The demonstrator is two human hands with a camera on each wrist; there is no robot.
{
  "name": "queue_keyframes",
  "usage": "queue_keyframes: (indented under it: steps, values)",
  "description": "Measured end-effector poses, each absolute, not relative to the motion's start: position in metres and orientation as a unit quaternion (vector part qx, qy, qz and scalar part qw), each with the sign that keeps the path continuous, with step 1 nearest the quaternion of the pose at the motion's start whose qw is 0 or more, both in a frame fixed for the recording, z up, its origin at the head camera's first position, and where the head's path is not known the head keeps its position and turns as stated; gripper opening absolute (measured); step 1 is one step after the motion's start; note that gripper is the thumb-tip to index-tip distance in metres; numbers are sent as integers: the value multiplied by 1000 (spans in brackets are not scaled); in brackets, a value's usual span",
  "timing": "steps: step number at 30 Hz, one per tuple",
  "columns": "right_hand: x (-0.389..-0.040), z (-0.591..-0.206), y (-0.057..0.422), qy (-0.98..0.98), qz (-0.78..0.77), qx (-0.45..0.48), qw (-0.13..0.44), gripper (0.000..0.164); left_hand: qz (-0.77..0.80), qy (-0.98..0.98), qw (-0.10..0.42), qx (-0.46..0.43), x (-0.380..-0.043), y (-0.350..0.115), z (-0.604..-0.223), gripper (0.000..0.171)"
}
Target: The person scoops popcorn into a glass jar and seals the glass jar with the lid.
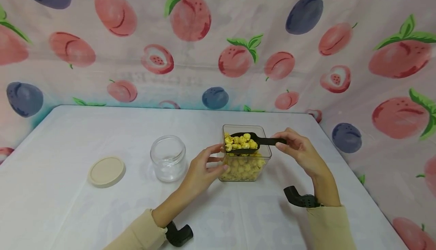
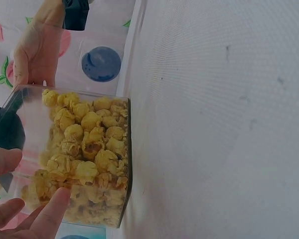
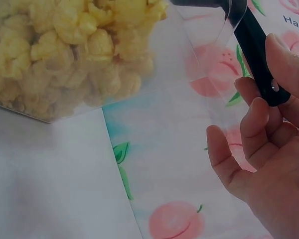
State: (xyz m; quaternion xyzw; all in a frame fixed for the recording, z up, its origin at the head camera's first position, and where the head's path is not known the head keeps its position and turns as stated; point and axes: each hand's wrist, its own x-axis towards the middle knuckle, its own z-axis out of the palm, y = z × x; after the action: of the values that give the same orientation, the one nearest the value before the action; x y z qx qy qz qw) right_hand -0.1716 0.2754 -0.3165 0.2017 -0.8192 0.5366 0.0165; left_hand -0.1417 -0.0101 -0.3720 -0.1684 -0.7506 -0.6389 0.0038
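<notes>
A clear square container [image 1: 261,132] with yellow popcorn [image 2: 84,144] in its lower part stands right of the middle of the table. My left hand [image 1: 204,166] holds its left side, thumb at the front and fingers toward the back. A black scoop [image 1: 269,141] lies level across the container's opening, heaped with popcorn pieces [image 1: 243,142]. My right hand [image 1: 299,151] pinches the end of its handle between thumb and fingers, just outside the right rim. In the right wrist view the little finger side hangs free, beside the handle [image 3: 259,64].
A clear round jar [image 1: 168,170], without a lid, stands left of my left hand. Farther left a beige round lid [image 1: 107,171] lies flat on the white table [image 1: 218,219]. A fruit-print cloth [image 1: 190,53] hangs behind the table and along its right side.
</notes>
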Motion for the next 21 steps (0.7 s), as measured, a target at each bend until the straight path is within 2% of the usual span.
queue_keyframes:
  steps: [21]
  values:
    - [-173,-318,280,-816,544,194,28,19,-641,-750,3,-164,-141,-9,-371,56]
